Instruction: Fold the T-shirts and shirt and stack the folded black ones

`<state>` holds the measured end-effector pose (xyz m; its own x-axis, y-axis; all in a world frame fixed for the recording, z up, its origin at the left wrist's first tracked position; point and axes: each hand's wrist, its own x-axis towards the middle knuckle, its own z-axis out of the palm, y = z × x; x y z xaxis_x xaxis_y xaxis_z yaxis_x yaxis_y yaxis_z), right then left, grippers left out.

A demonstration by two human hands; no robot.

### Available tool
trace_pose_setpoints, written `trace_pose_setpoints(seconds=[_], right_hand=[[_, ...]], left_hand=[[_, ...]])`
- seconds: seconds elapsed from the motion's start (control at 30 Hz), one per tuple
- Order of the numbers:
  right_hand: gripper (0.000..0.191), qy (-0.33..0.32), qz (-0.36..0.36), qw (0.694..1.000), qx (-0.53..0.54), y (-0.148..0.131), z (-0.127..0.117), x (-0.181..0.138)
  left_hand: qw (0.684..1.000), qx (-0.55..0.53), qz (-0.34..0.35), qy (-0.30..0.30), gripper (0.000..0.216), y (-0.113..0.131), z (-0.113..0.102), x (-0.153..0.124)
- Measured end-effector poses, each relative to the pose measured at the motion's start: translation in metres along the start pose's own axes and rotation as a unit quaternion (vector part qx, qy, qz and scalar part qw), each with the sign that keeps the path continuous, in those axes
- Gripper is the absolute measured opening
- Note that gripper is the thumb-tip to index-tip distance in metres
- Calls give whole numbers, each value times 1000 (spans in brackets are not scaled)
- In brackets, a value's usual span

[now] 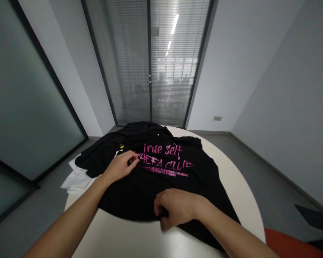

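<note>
Head view: the black T-shirt lies spread on the round table, left hand and right hand curled over it (whether either pinches cloth, I cannot tell). Tugging could wrinkle it or drag the dark clothes and white cloth crowding its left.

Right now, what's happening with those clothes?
Somebody is working at a black shirt lying on a round pale table, pink lettering up. Their left hand is curled at the lettering's left end; their right hand is at the shirt's near edge. I can't tell if either grips it. White cloth pokes out at the left.
</note>
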<state>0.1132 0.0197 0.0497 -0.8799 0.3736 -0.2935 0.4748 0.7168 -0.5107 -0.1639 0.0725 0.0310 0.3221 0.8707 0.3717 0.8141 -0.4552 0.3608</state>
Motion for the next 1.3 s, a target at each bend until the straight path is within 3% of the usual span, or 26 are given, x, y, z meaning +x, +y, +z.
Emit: trace_pose_setpoints(seconds=[0.1, 0.17, 0.27, 0.37, 0.47, 0.63, 0.73, 0.8, 0.83, 0.87, 0.93, 0.97, 1.03, 1.1, 1.13, 1.2, 1.3], right_hand=[[34, -31, 30, 997, 60, 7, -4, -2], [31, -42, 56, 995, 77, 10, -7, -4], [27, -40, 76, 994, 63, 10, -9, -8], [23, -50, 81, 993, 66, 9, -9, -10], [21, -125, 91, 979, 133, 5, -5, -7], [16, -329, 74, 923, 184, -15, 18, 5], [21, -361, 41, 915, 173, -21, 20, 7], [9, -337, 48, 905, 256, -12, 6, 5], [8, -299, 45, 905, 299, -3, -5, 3], [14, -218, 43, 924, 311, 8, -17, 3], [22, -12, 73, 954, 289, 37, -40, 3], [23, 98, 105, 957, 253, 53, -50, 3], [21, 285, 197, 927, 146, 85, -64, 2], [22, 406, 318, 856, 34, 116, -70, -2], [23, 434, 383, 815, -1, 130, -71, -6], [32, 452, 480, 751, -45, 155, -68, -16], [46, 428, 553, 713, -54, 181, -61, -33]], left_hand=[[961, -138, 15, -238, 27, 34, -1, -15], [926, -171, 6, -336, 39, 51, 0, -26], [919, -106, 35, -378, 45, 68, 0, -41], [920, -39, 43, -388, 23, 78, -7, -48], [903, -32, 33, -426, 14, 87, -12, -53], [822, -83, 79, -557, 20, 105, 2, -69], [757, -112, 70, -640, 22, 111, 6, -65], [715, -181, -11, -676, 13, 107, 2, -48], [736, -207, -49, -643, 12, 102, 0, -37], [781, -220, -65, -581, 15, 95, -3, -25], [882, -213, -65, -417, 22, 76, -4, 0], [928, -190, -73, -311, 26, 65, -2, 12], [982, -92, -104, -126, 31, 39, 5, 30], [984, 7, -175, 41, 34, 11, 14, 41], [972, 30, -217, 86, 40, -3, 18, 44], [943, 47, -305, 126, 48, -27, 23, 47], [927, 2, -361, 98, 57, -54, 26, 49]])
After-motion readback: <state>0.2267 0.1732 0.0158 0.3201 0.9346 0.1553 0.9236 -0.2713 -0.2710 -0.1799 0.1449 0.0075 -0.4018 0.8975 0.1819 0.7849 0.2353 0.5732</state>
